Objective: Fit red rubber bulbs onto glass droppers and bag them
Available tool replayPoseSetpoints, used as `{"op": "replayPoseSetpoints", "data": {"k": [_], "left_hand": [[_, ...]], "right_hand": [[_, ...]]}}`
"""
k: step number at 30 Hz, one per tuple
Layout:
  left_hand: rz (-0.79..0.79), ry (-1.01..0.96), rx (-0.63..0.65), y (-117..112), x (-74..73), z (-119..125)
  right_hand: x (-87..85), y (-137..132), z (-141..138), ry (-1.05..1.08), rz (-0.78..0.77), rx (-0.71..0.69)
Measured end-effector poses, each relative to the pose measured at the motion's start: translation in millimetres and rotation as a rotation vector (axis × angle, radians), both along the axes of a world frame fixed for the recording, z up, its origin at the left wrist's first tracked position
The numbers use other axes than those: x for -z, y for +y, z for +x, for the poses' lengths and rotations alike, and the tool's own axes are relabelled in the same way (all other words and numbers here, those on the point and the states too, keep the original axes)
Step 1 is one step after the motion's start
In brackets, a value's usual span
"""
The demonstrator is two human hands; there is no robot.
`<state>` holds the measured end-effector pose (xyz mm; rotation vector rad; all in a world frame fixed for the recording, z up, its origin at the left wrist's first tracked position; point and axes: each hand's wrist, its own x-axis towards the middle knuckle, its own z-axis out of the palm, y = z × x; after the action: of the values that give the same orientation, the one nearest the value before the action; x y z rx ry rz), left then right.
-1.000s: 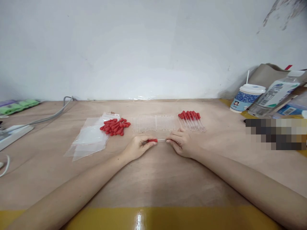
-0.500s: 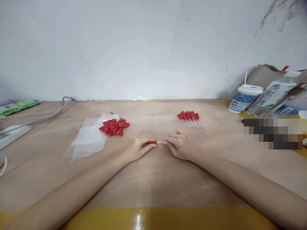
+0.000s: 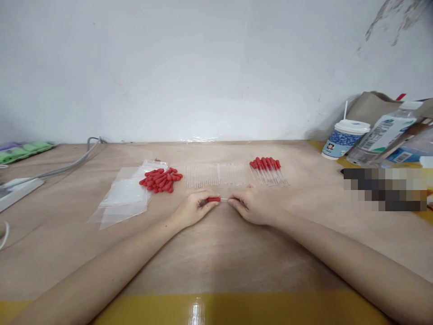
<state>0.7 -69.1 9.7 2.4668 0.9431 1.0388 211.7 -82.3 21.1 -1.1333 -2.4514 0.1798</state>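
Note:
Between the fingers of my left hand (image 3: 196, 207) is a red rubber dropper bulb (image 3: 214, 199), lying sideways. A thin clear dropper tube (image 3: 224, 200) joins its right end, and my right hand (image 3: 248, 205) pinches that tube. Both hands are low over the table. Beyond them lies a row of clear dropper tubes (image 3: 214, 175). Loose red bulbs (image 3: 161, 179) form a pile to the left of the row. On its right, several droppers with red bulbs fitted (image 3: 267, 169) lie side by side.
Clear plastic bags (image 3: 123, 198) lie under and beside the bulb pile. At the right stand a paper cup with a straw (image 3: 345, 139) and a plastic bottle (image 3: 385, 133). A grey cable (image 3: 72, 164) and a white power strip (image 3: 22, 192) are at the left. A wall (image 3: 209, 67) closes the back.
My right-hand fingers have shifted slightly along the tube, and the right thumb and fingers are closer together. The left hand keeps its hold on the bulb.

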Motion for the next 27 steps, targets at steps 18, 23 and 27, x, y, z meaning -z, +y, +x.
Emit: {"op": "replayPoseSetpoints", "data": {"k": [18,23,27], "left_hand": [[-0.092,0.143,-0.101,8.5,2.7,-3.0],[-0.088,0.146,-0.098,8.3,2.7,-2.6],[-0.085,0.151,-0.098,8.5,3.2,-1.9]], "right_hand": [[-7.2,79.3,104.6,0.129,-0.082,0.926],[-3.8,78.5,105.3,0.055,-0.122,0.944],[-5.8,76.1,101.7,0.050,-0.084,0.929]]}}
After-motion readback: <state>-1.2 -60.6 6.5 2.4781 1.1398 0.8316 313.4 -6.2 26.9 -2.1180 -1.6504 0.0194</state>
